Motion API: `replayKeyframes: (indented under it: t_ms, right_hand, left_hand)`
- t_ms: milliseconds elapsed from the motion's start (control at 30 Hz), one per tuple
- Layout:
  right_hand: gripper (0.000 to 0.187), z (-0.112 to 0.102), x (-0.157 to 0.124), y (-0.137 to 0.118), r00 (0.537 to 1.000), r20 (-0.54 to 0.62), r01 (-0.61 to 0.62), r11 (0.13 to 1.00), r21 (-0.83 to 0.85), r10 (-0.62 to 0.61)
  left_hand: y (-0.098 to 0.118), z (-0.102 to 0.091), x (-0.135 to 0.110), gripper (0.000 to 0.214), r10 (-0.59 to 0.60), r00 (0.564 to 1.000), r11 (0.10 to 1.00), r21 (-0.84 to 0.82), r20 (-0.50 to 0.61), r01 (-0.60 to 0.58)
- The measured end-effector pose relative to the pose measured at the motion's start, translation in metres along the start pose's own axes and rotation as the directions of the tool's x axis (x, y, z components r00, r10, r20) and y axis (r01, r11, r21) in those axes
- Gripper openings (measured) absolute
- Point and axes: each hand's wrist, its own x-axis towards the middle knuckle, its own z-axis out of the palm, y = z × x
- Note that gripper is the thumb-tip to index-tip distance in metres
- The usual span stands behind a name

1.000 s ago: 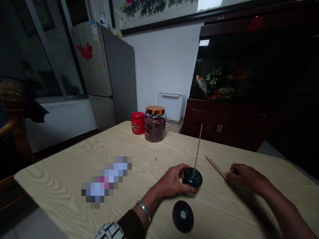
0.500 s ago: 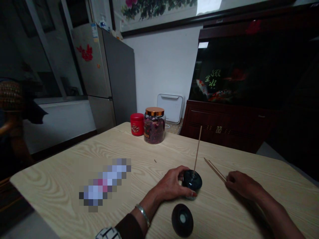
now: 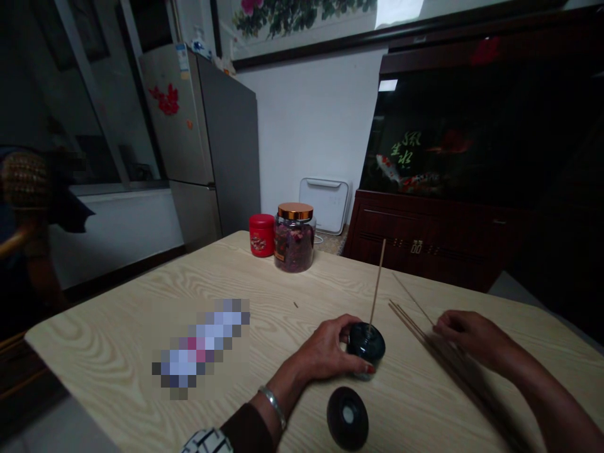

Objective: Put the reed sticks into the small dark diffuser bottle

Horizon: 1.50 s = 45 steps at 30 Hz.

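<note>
1. The left hand (image 3: 325, 349) is curving around the dark glass bottle (image 3: 365, 346), its fingers clamped on the near and far sides; the bottle is standing on the wood-grain table (image 3: 226, 270), in front of the person.
2. The right hand (image 3: 472, 336) is pinching one thin stick (image 3: 410, 297) between its fingertips. That stick is slanting away toward the far edge of the table, its tip well apart from the bottle.
3. One upright stick (image 3: 377, 283) is rising from the top of the bottle, leaning slightly to the right, so by the look of things one is in place.
4. The loose sticks (image 3: 409, 324) are lying to the right of the bottle, running back beneath the right forearm; blur and shadow are hiding their exact number. Judging by this, they and the pinched one are remaining outside the bottle.
5. The round dark cap (image 3: 348, 418) is lying just beside the bottle on the near side, its pale centre showing; it is probably the bottle's own, already off.
6. A short brown fragment (image 3: 296, 304) is lying farther off, near neither hand. Behind it, a red canister (image 3: 262, 236) and a copper-lidded jar (image 3: 295, 242) are standing side by side.
</note>
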Motion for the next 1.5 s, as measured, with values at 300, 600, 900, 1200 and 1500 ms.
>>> replayKeyframes:
  t_ms: [300,600,900,1200,1500]
  right_hand:
    - [0.03,-0.039,-0.033,-0.11,0.857,-0.429,0.254,0.491,0.833,0.285]
    - [0.027,-0.002,-0.036,-0.126,0.868,-0.477,0.296,0.626,0.721,0.138]
    - [0.03,0.018,-0.034,-0.133,0.947,-0.32,0.234,0.639,0.733,0.019]
    - [0.039,0.031,-0.033,-0.135,0.987,-0.114,0.159,0.709,0.687,-0.11]
    - [0.039,-0.008,-0.012,-0.062,0.989,-0.14,0.077,0.957,0.28,-0.039]
  left_hand:
    - [-0.005,0.001,0.001,0.079,0.012,1.0,1.0,-0.005,-0.006,-0.012]
    - [-0.003,0.002,0.0,0.078,0.011,1.0,1.0,0.013,-0.014,-0.011]
    - [0.004,0.002,-0.001,0.074,0.008,1.0,1.0,-0.024,-0.006,-0.008]
    - [0.003,0.001,-0.001,0.075,0.034,0.999,0.999,-0.008,0.004,-0.034]
    - [-0.002,0.001,0.0,0.077,0.006,1.0,1.0,0.011,0.002,-0.006]
